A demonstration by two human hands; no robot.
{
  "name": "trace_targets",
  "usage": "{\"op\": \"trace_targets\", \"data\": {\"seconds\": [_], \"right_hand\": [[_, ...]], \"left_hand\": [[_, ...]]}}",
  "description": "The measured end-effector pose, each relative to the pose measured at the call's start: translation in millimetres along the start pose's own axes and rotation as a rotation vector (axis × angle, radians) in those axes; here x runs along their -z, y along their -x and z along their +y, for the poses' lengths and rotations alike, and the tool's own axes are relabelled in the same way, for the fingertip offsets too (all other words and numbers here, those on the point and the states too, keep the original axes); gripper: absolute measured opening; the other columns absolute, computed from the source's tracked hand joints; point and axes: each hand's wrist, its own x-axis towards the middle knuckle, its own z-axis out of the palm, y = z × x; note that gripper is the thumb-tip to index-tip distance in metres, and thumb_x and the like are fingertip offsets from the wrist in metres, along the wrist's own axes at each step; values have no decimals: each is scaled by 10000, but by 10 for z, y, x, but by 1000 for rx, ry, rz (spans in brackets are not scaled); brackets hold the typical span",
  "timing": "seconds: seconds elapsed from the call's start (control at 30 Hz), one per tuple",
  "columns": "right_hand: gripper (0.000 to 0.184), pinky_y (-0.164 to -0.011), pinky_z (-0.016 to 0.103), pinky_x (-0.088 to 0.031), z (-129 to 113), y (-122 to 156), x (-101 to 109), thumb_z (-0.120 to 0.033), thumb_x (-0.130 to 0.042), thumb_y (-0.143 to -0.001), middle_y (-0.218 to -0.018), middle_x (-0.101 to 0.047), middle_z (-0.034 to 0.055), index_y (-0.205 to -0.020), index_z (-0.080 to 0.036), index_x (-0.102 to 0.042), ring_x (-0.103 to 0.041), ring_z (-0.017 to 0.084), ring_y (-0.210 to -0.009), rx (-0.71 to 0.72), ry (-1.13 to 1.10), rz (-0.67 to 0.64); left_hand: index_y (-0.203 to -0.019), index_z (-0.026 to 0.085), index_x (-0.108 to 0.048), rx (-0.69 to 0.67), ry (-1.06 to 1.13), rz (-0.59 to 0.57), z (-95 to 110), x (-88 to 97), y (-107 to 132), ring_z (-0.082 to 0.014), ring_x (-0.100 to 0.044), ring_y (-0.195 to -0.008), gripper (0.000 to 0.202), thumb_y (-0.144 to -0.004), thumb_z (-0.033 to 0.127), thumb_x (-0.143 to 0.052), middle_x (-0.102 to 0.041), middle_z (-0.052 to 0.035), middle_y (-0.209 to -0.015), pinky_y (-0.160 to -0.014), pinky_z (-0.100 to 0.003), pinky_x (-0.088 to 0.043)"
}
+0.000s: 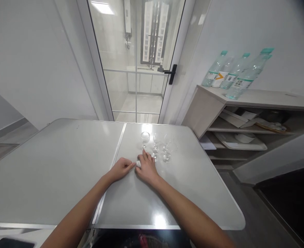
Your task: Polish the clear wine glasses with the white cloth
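A small white wad, perhaps tissue or cloth [138, 164], lies between my two hands at the middle of the table. The thumb and fingers of my left hand [121, 168] are pinched together at the left side of this wad. My right hand [147, 168] is curled over it from the right, its fingers pointing away from me. One right fingertip reaches to the foot of a clear stemmed glass [145, 136]; whether it touches is unclear. Several more clear stemmed glasses [166, 157] stand close together just beyond and right of that hand, partly hidden by it.
The pale table [71, 172] has a metal seam [119, 139] across it, left of the glasses. Behind it is a glazed door [136, 71] with a black handle. At right, a shelf unit [208, 106] carries several plastic bottles [241, 82] on top and trays inside.
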Motion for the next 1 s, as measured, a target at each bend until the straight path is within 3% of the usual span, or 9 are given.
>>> {"op": "trace_targets", "data": {"seconds": [0.1,0.2,0.27,0.5,1.0], "right_hand": [[350,-1099,489,-350,-19,33,59,-225,-594,-867,-1575,-476,168,-1214,-187,-607,-408,348,-1381,110,-49,35],[336,-1001,397,-432,-51,86,108,-124,-513,-817,-1242,-666,117,-1118,-205,-637,-550,276,-1156,331,-164,-7],[316,-899,340,-468,-57,106,102,-115,-491,-779,-1045,-675,76,-1041,-215,-636,-588,241,-1001,400,-272,-45],[227,-727,249,-443,44,7,27,-149,-512,-684,-776,-625,-24,-870,-224,-617,-572,165,-724,326,-588,-135],[143,-679,231,-414,86,-21,24,-158,-516,-646,-687,-568,-44,-750,-215,-597,-524,148,-676,322,-682,-180]], "left_hand": [[-562,181,-379,-155,-141,-139,33,0,30,-103,-316,-523,473,-982,336,-532,-375,34,-541,-563,-287,-234],[-533,187,-351,-257,-155,-170,41,3,66,-105,-305,-499,432,-906,230,-566,-382,32,-514,-549,-291,-235],[-507,192,-320,-272,-158,-161,27,5,82,-104,-271,-478,424,-840,182,-583,-337,40,-482,-528,-296,-215],[-526,188,-316,-272,-192,-208,-5,0,72,-100,-279,-477,400,-853,159,-546,-337,41,-494,-528,-294,-219],[-532,191,-354,-269,-155,-213,-17,1,76,-105,-308,-474,358,-825,128,-551,-373,35,-509,-529,-296,-225]]}}
